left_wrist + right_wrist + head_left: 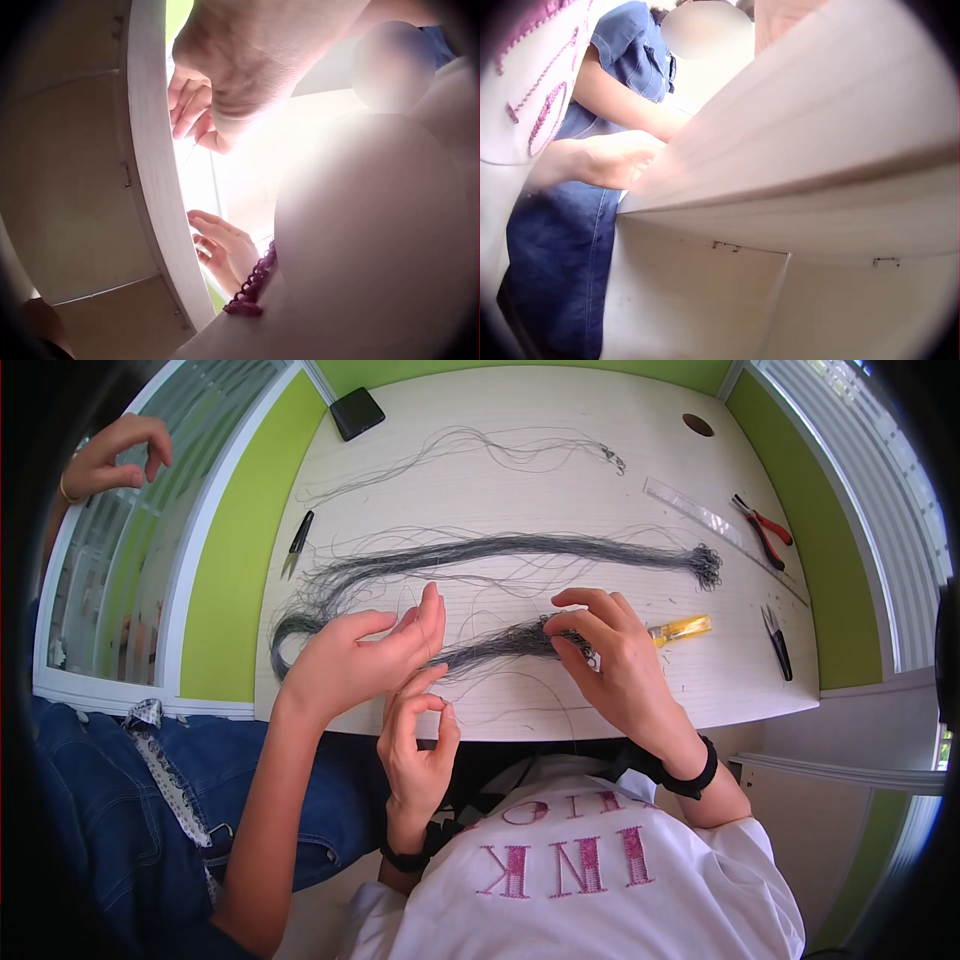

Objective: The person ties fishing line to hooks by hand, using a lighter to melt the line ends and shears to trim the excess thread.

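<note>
Close to the table's front edge, my left hand point(415, 750) pinches a thin strand of fishing line between thumb and forefinger; the left wrist view shows this pinch point(199, 141) too. My right hand point(620, 660) curls its fingers over the hooked end of a bundle of dark fishing lines point(490, 650), partly covering the small metal hooks. Just above my left hand, another person's hand point(370, 650) reaches across the same bundle, fingers extended. A second, longer bundle point(480, 547) lies behind, its tangled hooks point(706, 566) at the right.
Loose lines point(470, 445) lie at the back. A yellow-handled tool point(682, 629), thread snips point(778, 645), pliers point(765, 532) and a clear ruler point(710, 520) sit at right. Other snips point(298, 545) and a black box point(357, 413) are at left. Green partitions point(235, 560) enclose the table.
</note>
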A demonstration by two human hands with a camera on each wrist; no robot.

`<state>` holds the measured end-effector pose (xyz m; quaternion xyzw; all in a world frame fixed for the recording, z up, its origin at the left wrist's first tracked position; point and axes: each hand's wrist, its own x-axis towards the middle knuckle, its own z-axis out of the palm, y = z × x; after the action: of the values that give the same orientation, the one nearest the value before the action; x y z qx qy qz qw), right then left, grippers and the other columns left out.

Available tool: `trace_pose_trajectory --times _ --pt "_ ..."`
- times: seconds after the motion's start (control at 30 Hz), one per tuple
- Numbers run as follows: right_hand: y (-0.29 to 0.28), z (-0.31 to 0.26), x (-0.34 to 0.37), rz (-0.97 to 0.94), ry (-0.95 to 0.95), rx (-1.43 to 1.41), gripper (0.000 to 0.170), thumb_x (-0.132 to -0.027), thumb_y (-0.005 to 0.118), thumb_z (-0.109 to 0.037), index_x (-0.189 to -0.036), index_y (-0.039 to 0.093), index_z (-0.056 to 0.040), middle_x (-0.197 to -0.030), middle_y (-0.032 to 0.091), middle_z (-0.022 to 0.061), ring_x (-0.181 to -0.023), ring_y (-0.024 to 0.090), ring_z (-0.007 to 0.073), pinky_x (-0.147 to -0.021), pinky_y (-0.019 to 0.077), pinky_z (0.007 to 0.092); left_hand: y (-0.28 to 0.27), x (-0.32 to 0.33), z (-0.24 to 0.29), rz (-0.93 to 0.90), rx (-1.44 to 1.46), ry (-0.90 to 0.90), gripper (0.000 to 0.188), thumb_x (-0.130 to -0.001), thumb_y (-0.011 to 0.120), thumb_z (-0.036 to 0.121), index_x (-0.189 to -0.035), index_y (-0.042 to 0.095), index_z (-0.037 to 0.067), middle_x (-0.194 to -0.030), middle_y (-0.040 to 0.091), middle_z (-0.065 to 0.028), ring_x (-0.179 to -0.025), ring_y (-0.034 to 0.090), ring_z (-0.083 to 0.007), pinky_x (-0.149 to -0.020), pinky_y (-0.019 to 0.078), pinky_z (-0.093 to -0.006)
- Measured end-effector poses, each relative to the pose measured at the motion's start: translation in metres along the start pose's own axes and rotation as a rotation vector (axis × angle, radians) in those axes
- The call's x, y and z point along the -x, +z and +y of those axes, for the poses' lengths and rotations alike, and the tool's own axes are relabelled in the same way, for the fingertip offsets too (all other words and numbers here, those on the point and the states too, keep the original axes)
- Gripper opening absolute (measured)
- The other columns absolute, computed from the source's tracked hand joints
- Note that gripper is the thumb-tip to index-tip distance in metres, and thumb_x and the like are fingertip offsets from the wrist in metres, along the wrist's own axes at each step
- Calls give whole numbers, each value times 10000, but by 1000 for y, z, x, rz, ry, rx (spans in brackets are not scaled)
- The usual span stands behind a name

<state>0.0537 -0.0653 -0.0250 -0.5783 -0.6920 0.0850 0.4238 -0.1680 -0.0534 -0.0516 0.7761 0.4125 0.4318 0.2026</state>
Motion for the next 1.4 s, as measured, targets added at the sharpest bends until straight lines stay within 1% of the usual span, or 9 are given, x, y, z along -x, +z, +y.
trace_pose_trajectory --times 0.37,0.5,0.57,0.87,0.93,1.03,1.17,1.3,1.4 --pt "22 0 -3 -87 14 120 221 -675 670 -49 -888 618 -18 -1020 580 69 -821 502 256 -714 456 341 -6 -2 -10 -14 243 -35 113 -746 571 -56 -809 493 -3 -898 606 -156 -845 579 -237 -794 447 -336" --pt "28 1 -4 -131 -2 153 287 -682 674 -75 -953 602 -13 -1041 570 71 -841 493 262 -746 436 352 -11 -6 -15 48 711 -254 71 -804 508 -38 -868 488 -13 -927 571 -150 -849 510 -165 -808 403 -310" --pt "28 1 -4 -149 5 161 307 -683 677 -84 -969 596 -8 -1045 566 70 -849 490 263 -758 428 353 -18 -8 -25 201 952 -373 61 -821 490 14 -881 494 0 -957 560 -149 -842 469 -148 -795 373 -294" --pt "4 -11 0 -136 -48 213 334 -684 694 -107 -966 579 31 -1032 543 81 -859 478 256 -732 401 348 -39 -12 -30 562 598 -436 52 -844 481 34 -880 518 25 -1124 548 -151 -945 480 -156 -830 373 -293" --pt "5 -5 3 -149 -67 258 358 -674 707 -114 -981 578 18 -1030 541 76 -860 479 248 -728 396 347 -46 -6 -43 352 406 -403 57 -833 494 -15 -852 523 31 -1180 531 -164 -997 482 -156 -850 377 -285" --pt "8 -2 1 -131 -75 228 375 -673 707 -119 -1003 573 1 -1056 540 65 -860 478 243 -732 388 342 -55 -5 -46 295 379 -428 85 -810 513 -53 -821 520 31 -1176 535 -152 -956 484 -141 -817 396 -265" --pt "15 -10 -3 -170 -120 272 403 -678 705 -141 -1038 570 -23 -1099 535 50 -863 476 234 -740 383 340 -67 -5 -47 290 345 -427 93 -791 525 -65 -812 515 25 -1161 543 -137 -911 487 -135 -767 413 -249" --pt "17 -15 -3 -250 -145 368 459 -690 701 -200 -1094 551 -42 -1153 514 44 -933 476 234 -813 365 365 -74 -12 -42 427 -2 -297 85 -774 549 -44 -784 496 22 -1115 564 -136 -903 506 -155 -770 421 -273" --pt "20 -15 -2 -249 -189 401 482 -700 697 -225 -1114 537 -37 -1163 505 52 -1025 471 234 -886 339 393 -60 -33 -23 -46 -28 -1 105 -736 581 -20 -768 493 27 -1069 591 -120 -1010 525 -263 -820 423 -344"
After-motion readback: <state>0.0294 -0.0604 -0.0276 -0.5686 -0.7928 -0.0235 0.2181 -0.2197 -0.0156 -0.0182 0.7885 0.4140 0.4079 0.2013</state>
